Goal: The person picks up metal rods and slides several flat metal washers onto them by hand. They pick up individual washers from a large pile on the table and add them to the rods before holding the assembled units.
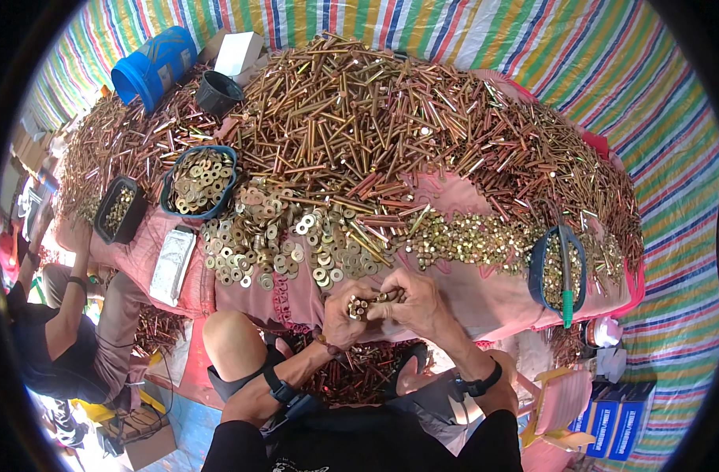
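Observation:
My left hand (pixel 343 316) is closed around a small bundle of bolts (pixel 358 308), whose hexagonal ends show between the fingers. Right beside it, my right hand (pixel 414 303) is closed too, its thumb and fingers pinching small brass-coloured metal pieces I cannot make out. Both hands are together over the near edge of a pink cloth (pixel 469 291). Just beyond them lie loose flat washers (pixel 320 252) on the left and a spread of gold-coloured nuts (pixel 462 244) on the right. Farther back rises a large heap of long bolts (pixel 351 118).
A blue-rimmed basket of washers (pixel 200 214) and a dark tub of nuts (pixel 143 212) stand left, near a silver packet (pixel 173 266). At right, a basket (pixel 538 275) holds nuts and a green-handled tool (pixel 567 303). A blue bucket (pixel 148 82) lies at back left; another person (pixel 68 315) sits at left.

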The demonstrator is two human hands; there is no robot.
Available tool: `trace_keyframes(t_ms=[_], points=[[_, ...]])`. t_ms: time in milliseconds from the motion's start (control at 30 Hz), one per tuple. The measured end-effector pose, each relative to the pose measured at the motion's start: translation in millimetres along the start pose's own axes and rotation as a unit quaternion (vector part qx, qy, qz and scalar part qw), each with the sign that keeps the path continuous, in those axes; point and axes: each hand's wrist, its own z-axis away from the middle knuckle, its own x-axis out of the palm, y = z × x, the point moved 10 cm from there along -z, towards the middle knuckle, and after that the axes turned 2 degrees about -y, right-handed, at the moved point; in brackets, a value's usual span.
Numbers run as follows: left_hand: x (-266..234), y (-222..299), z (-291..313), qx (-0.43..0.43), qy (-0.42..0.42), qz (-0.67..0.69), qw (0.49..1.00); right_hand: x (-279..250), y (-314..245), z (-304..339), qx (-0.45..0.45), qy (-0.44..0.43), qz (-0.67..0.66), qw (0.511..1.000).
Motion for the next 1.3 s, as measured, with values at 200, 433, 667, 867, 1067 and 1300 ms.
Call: trace_keyframes(t_ms=[200,433,667,867,1067,1300], points=[[-6,-11,5,-0.035,0.016,-0.005,0.999,4,-7,-2,-0.041,0.004,-0.001,0.999],[-5,-8,3,-0.018,0.0,-0.003,1.0,14,15,1,-0.01,-0.008,-0.002,1.0],[-7,-9,4,-0.03,0.002,0.039,0.999,12,4,-1,0.027,-0.022,-0.051,0.998],[-3,-18,6,-0.048,-0.002,0.044,0.998,6,-3,4,-0.079,-0.011,0.056,0.995],[-9,-16,7,-0.016,-0.003,0.063,0.998,3,-3,0,0.027,0.026,-0.057,0.998],[-1,-4,1,-0.021,-0.014,0.045,0.999,6,15,6,0.017,-0.008,0.013,1.0]])
